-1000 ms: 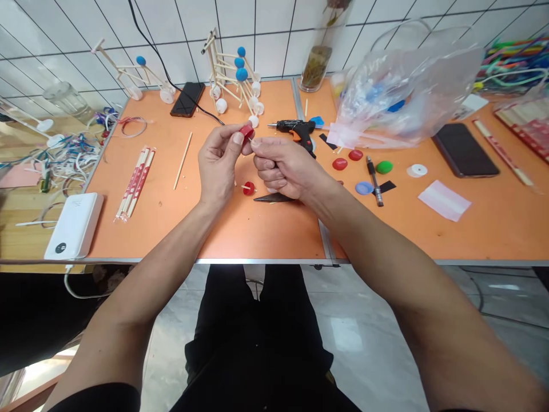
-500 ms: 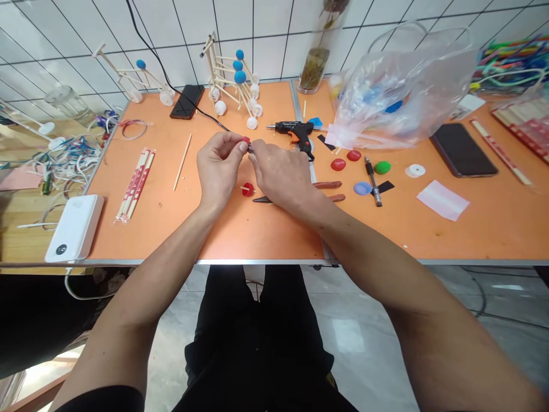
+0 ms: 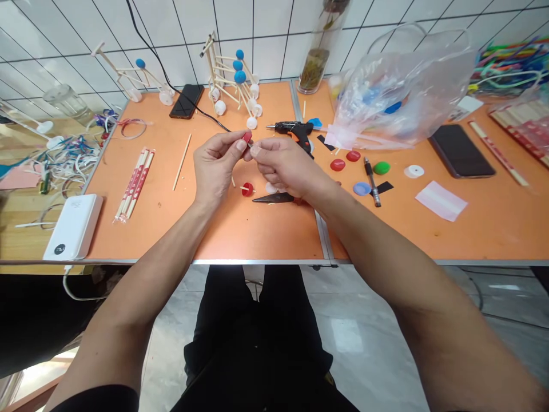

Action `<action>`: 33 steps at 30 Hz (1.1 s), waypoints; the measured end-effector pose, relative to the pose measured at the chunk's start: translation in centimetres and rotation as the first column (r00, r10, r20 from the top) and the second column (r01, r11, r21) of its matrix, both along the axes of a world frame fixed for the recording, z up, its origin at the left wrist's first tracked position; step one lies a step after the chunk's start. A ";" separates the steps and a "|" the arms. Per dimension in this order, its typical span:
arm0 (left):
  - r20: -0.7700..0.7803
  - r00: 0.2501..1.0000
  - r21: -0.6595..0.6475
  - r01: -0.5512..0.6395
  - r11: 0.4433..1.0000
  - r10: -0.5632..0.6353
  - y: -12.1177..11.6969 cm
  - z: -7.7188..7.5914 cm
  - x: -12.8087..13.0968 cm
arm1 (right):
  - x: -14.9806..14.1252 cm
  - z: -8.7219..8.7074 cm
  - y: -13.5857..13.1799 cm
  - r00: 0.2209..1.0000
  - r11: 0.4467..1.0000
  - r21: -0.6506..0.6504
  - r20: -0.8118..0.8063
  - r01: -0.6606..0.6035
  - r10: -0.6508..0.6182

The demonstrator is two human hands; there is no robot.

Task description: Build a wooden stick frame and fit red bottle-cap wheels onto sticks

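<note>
My left hand (image 3: 217, 163) is closed, pinching a small red cap (image 3: 247, 136) between thumb and fingertips. Close against it, the thumb and forefinger of my right hand (image 3: 285, 166) are pressed together on something thin and small, mostly hidden. Just below the hands, another red cap (image 3: 247, 189) with a short wooden stick through it lies on the table. Pliers (image 3: 274, 198) with dark pointed jaws lie under my right wrist, which covers most of their handles. A whitish disc (image 3: 270, 187) shows partly beside my right hand's lower fingers.
Behind the hands are a black glue gun (image 3: 294, 129) and a stick frame with blue balls (image 3: 239, 76). Red caps (image 3: 337, 165), a pen (image 3: 372, 182), a green cap (image 3: 381, 167) and a phone (image 3: 461, 150) lie right. Wrapped chopsticks (image 3: 135, 184) and a power bank (image 3: 74, 226) are left.
My right hand has turned and shifted slightly right, its fingertips drawing a little away from the red cap. The red cap in my left hand is tilted more, and a whitish disc has come into view.
</note>
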State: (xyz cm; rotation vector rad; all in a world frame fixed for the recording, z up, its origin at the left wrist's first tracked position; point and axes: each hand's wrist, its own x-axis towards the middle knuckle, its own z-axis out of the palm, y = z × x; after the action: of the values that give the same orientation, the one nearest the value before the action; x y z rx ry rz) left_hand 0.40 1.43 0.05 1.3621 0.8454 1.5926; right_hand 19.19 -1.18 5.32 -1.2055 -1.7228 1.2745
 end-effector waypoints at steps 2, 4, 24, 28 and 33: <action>-0.015 1.000 -0.041 -0.002 0.999 0.002 0.3 -0.7 -0.2 | -1.0 -0.7 -0.9 0.972 0.972 0.196 0.170 0.126 -0.161; -0.022 1.000 -0.064 0.002 0.998 -0.003 0.5 -1.1 -0.3 | -1.5 -1.0 -1.4 0.911 0.925 0.340 0.303 0.170 -0.279; -0.093 0.996 -0.068 0.011 0.998 -0.017 0.3 -0.4 -0.3 | -0.8 -0.8 -1.1 0.958 0.956 0.249 0.198 0.154 -0.206; -0.039 0.998 -0.007 0.044 0.999 -0.045 0.0 0.6 0.1 | 0.8 0.7 0.0 0.952 0.938 -0.285 -0.283 -0.199 0.116; -0.099 0.995 0.008 0.011 1.000 -0.010 0.3 0.3 0.0 | 0.1 -0.4 0.0 0.998 0.995 0.074 -0.037 0.060 -0.057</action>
State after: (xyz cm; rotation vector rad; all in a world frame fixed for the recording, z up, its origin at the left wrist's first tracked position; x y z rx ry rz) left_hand 0.39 1.77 0.30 1.4593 0.8902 1.5325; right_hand 19.27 -1.19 4.94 -1.1756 -1.6832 1.1792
